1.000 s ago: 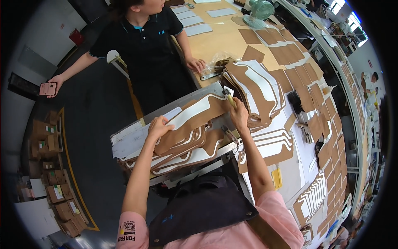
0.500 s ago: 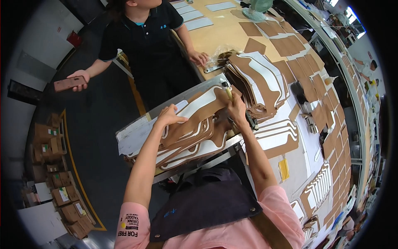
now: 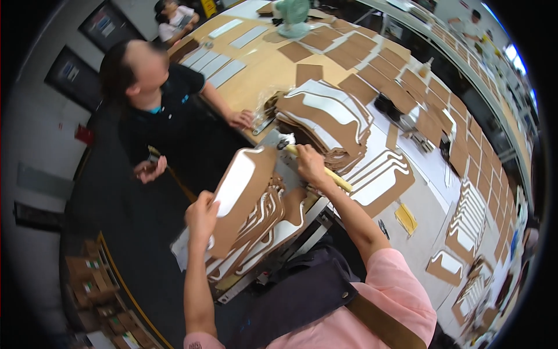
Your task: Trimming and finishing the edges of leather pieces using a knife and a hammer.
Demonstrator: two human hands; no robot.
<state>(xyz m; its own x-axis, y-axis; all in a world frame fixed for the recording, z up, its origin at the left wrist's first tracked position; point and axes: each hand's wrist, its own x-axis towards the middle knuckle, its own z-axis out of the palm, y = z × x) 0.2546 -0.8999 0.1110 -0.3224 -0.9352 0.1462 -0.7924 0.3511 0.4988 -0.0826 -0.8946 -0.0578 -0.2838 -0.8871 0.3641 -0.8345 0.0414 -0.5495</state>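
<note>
My left hand (image 3: pixel 201 218) grips the edge of a brown, leather-like panel (image 3: pixel 256 180) with a white patch on its face, raised at a tilt over the pile. Below it, several similar brown pieces with white curved edges (image 3: pixel 272 232) lie overlapped on a narrow metal stand. My right hand (image 3: pixel 312 164) is closed around a tool with a pale yellow handle (image 3: pixel 338 180). Its small head (image 3: pixel 285 141) is dark and whitish, just beyond the panel's far end; its exact kind is unclear. Farther off, a thick stack of brown-and-white panels (image 3: pixel 325 110) sits on the worktable.
A person in a dark shirt (image 3: pixel 168 104) stands across at the left, one hand on the table edge. Fanned panels (image 3: pixel 378 183) lie right of my right forearm, near a yellow pad (image 3: pixel 406 218). Brown sheets (image 3: pixel 354 49) and a green fan (image 3: pixel 292 17) occupy the far table. Boxes (image 3: pixel 87 276) stand low left.
My left hand has lifted the panel off the pile and tilted it up. My right hand still holds the tool. The view has swung, and the other person has turned and lowered the phone hand.
</note>
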